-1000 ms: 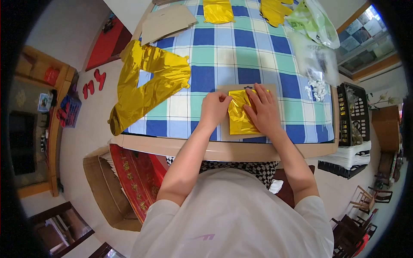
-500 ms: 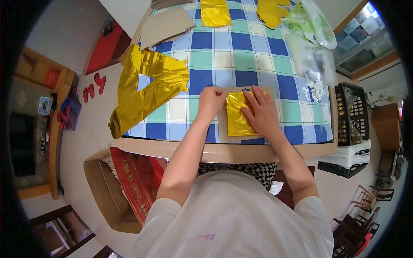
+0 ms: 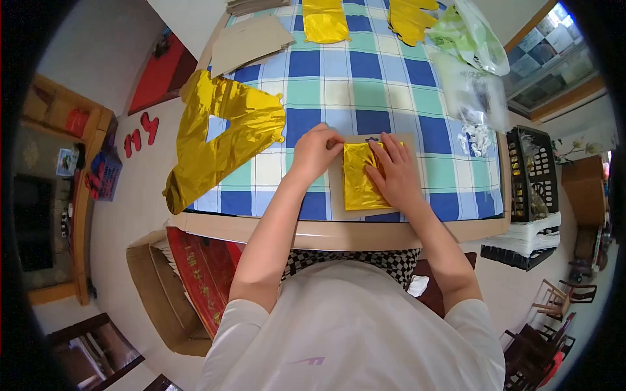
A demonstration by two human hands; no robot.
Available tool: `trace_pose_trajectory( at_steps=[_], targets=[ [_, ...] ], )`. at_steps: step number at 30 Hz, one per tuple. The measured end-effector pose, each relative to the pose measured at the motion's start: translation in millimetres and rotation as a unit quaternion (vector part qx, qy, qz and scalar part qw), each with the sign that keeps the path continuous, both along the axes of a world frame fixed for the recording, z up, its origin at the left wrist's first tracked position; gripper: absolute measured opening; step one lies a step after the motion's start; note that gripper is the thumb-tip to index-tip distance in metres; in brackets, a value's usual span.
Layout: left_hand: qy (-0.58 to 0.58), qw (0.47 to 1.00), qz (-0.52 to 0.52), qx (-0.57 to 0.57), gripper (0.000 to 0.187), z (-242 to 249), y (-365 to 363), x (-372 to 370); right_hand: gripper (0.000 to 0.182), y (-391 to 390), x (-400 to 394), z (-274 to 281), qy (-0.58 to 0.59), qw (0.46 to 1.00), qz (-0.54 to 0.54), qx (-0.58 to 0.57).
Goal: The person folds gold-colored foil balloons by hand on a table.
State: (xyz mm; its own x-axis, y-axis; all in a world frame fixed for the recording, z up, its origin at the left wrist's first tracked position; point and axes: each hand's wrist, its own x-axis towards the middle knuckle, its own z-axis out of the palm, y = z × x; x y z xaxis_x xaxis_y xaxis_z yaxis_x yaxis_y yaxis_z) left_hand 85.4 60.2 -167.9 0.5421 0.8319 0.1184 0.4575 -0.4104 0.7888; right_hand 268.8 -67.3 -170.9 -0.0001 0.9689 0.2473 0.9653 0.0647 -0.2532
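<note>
A folded gold foil balloon lies as a neat rectangle on a grey-brown cardboard piece near the table's front edge. My left hand is closed in a pinch at the foil's upper left corner. Flat on the foil's right side rests my right hand, fingers stretched out and pressing down. A small dark-edged hole shows in the card's top edge. To the left, an unfolded gold foil balloon shaped like an A hangs partly over the table edge.
Stacked cardboard sheets lie at the back left. More gold foil pieces, one flat and one shaped, are at the back. Plastic bags and small white items sit right. A black crate stands beside the table.
My left hand has shifted slightly left and its wrist has turned, still pinching at the foil's corner. My right hand stays flat on the foil.
</note>
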Motion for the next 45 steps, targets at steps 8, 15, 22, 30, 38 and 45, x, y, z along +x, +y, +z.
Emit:
trace_pose_trajectory(
  at_steps=[8,15,22,30,38,45],
  targets=[
    [0.021,0.999,0.0,0.046,0.005,0.3,-4.7,2.2,0.051,-0.6,-0.6,-0.1,0.0,1.0,0.002,0.006],
    [0.023,0.998,-0.002,0.05,0.004,2.1,-5.8,2.1,0.05,-0.3,-1.3,2.7,-0.003,1.0,0.006,0.026],
    [0.023,0.972,0.014,0.232,0.037,-7.0,-58.6,29.8,0.045,-1.6,-1.6,-2.2,0.004,1.0,0.004,0.027],
    [0.255,0.935,0.015,0.247,0.065,-22.3,-90.9,36.3,0.043,1.1,1.1,-4.8,-0.001,0.999,0.006,0.037],
    [0.278,0.942,0.012,0.19,0.081,-12.1,-86.1,17.9,0.049,-0.8,12.6,-8.0,-0.033,0.999,-0.015,0.016],
    [0.33,0.93,-0.004,0.165,0.076,3.9,-81.3,-12.2,0.053,-2.9,16.7,-6.4,-0.052,0.998,-0.032,-0.013]
  ],
)
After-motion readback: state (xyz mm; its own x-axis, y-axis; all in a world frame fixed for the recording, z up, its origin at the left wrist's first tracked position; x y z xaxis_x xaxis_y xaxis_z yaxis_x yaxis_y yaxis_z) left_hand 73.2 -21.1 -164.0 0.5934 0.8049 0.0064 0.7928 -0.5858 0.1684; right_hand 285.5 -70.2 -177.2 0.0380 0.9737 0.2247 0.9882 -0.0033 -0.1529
